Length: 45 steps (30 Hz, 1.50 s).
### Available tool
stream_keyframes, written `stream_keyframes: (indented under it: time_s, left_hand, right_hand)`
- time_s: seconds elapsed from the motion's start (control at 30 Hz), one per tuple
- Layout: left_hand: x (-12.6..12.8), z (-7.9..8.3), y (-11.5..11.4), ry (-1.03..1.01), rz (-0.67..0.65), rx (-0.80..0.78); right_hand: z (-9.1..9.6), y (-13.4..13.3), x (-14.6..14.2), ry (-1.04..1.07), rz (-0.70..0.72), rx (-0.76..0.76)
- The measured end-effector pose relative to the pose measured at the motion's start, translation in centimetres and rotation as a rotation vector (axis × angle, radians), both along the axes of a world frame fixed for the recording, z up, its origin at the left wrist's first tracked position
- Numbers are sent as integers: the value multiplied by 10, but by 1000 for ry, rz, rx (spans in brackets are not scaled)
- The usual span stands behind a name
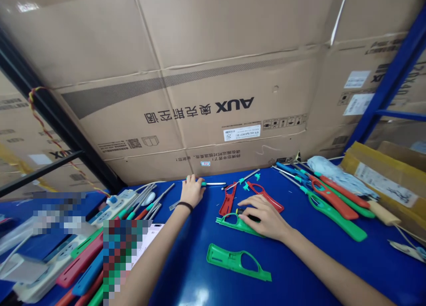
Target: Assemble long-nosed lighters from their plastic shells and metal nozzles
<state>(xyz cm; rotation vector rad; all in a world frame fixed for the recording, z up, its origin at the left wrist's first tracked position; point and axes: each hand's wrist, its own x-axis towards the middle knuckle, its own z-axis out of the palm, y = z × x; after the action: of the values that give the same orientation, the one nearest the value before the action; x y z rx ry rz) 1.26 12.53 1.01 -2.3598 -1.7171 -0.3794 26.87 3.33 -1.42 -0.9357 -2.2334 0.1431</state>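
My left hand point(192, 190) pinches a thin metal rod with a green collar point(213, 183) at the far side of the blue table. My right hand point(262, 217) sits over a green plastic lighter shell point(238, 224), its fingers around a small black part point(250, 217). Two red shells point(228, 199) point(266, 198) lie just beyond that hand, and another green shell point(238, 262) lies nearer me. Two more green-tipped metal rods point(244, 176) lie by the red shells. Long assembled lighters, green point(336, 219) and orange-red point(333, 204), lie to the right.
The blue worktable point(199, 270) ends at stacked AUX cardboard cartons point(199, 106). A white power strip point(116, 204) and a heap of coloured lighter handles point(81, 266) lie left. A blue shelf post point(389, 84) and an open cardboard box point(379, 177) stand right.
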Motion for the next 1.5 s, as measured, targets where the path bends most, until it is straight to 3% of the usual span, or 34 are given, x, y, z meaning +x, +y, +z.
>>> stream_keyframes:
  time_s: [0.2,0.27,0.37,0.53,0.7,0.83,0.93,1.03,1.17,1.33,1.5]
  left_hand:
    - [0,-23,24,87,-205,41]
    - [0,-22,27,87,-270,64]
    - [5,-8,24,51,-298,140]
    - [33,25,-17,1,-390,254]
    - [68,24,-80,-20,-568,252]
    - [68,13,-102,-86,-590,239]
    - [45,6,-104,-165,-571,209]
    - [16,-1,-106,-313,-461,157]
    - [-4,-10,-110,-435,-382,69]
    - [-1,-18,-113,-494,-387,-90]
    - [1,-20,-113,-538,-374,-65]
  right_hand:
    - [4,1,4,90,2,152]
    - [5,1,4,95,6,194]
    - [8,-1,4,113,-7,271]
    - [15,-9,-1,102,-97,357]
    - [8,-18,-12,67,-109,274]
    - [1,-22,-17,76,-15,36]
    - [4,-24,-16,52,-19,-93]
    - [9,-25,-13,60,-53,-171]
    - [12,-27,-10,55,-80,-204]
    - [10,-27,-11,46,-79,-203]
    - [10,-27,-12,40,-129,-182]
